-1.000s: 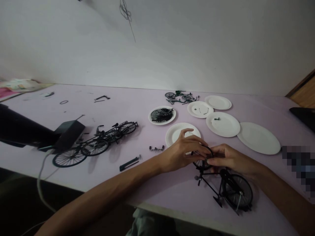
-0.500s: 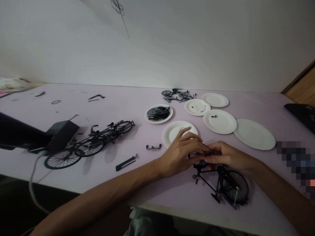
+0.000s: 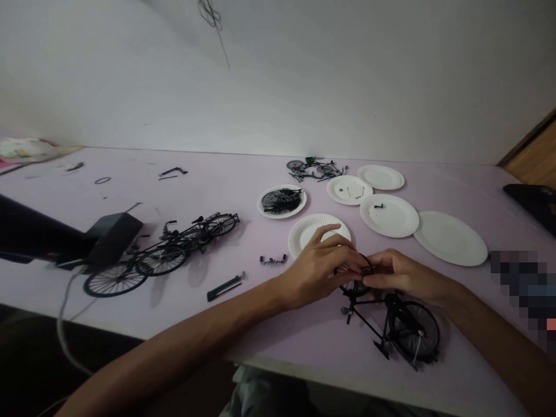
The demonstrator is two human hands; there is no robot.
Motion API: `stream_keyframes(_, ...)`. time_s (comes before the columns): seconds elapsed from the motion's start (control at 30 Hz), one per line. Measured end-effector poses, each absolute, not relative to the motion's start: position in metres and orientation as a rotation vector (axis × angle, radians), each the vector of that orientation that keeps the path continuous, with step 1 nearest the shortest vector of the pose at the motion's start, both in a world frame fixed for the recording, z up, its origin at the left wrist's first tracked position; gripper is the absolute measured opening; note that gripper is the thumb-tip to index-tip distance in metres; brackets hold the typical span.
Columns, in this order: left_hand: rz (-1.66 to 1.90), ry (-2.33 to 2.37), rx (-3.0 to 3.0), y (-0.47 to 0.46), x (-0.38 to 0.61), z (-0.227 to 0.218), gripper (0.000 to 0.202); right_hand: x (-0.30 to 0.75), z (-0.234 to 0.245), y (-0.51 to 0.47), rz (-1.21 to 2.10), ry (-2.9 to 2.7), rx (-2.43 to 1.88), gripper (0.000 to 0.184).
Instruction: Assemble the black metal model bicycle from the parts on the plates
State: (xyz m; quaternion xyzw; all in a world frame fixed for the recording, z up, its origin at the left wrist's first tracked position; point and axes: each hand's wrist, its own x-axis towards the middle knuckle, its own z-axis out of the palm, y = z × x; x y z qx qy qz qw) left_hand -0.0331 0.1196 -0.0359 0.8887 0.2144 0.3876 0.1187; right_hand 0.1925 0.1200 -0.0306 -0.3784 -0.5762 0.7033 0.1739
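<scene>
My left hand (image 3: 321,272) and my right hand (image 3: 397,277) meet over a small black spoked wheel (image 3: 355,288), with fingers of both hands closed on its rim. The hands partly hide the wheel. Below them stands a black model bicycle frame (image 3: 369,324), its rear wheel (image 3: 417,331) lying to the right. I cannot tell whether the held wheel is joined to the frame. Behind my left hand is a white paper plate (image 3: 304,234).
Two assembled black model bicycles (image 3: 161,260) lie left of a black box (image 3: 113,237). A craft knife (image 3: 225,288) and small metal parts (image 3: 273,260) lie nearby. Further paper plates (image 3: 388,215), one heaped with black parts (image 3: 281,201), stand on the lilac table (image 3: 243,174).
The view has shifted slightly, moving the table up and left in the picture. My hands remain closed on the wheel, with only small shifts of the fingers.
</scene>
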Motion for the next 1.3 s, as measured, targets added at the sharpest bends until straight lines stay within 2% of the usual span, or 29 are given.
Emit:
stream_keyframes(0.2, 1.226, 0.582, 2.803, 0.1213, -0.0348, -0.0381, 0.009, 0.1905, -0.0296, 0.1193, 1.965, -1.669, -1.114, 0.032)
stream_keyframes(0.33, 1.254, 0.568, 2.844, 0.1219, -0.0343, -0.0380, 0.013, 0.1906, -0.0309, 0.1192, 1.968, -1.641, -1.145, 0.032)
stream_keyframes(0.53, 1.177, 0.565, 2.795, 0.1208, -0.0332, -0.0378, 0.002, 0.1915, -0.0308, 0.1194, 1.960, -1.643, -1.128, 0.027)
stream_keyframes(0.77, 1.153, 0.609, 2.703, 0.1186, -0.0341, -0.0371, 0.012, 0.1895, -0.0295, 0.1187, 1.989, -1.617, -1.093, 0.031)
stream_keyframes(0.93, 1.008, 0.676, 2.678, 0.1171, -0.0366, -0.0363, 0.017, 0.1904, -0.0296, 0.1200, 2.030, -1.626, -1.054, 0.031)
stream_keyframes(1.3, 0.921, 0.666, 2.586, 0.1208, -0.0423, -0.0290, 0.003, 0.1904, -0.0310, 0.1195, 2.023, -1.566, -1.086, 0.030)
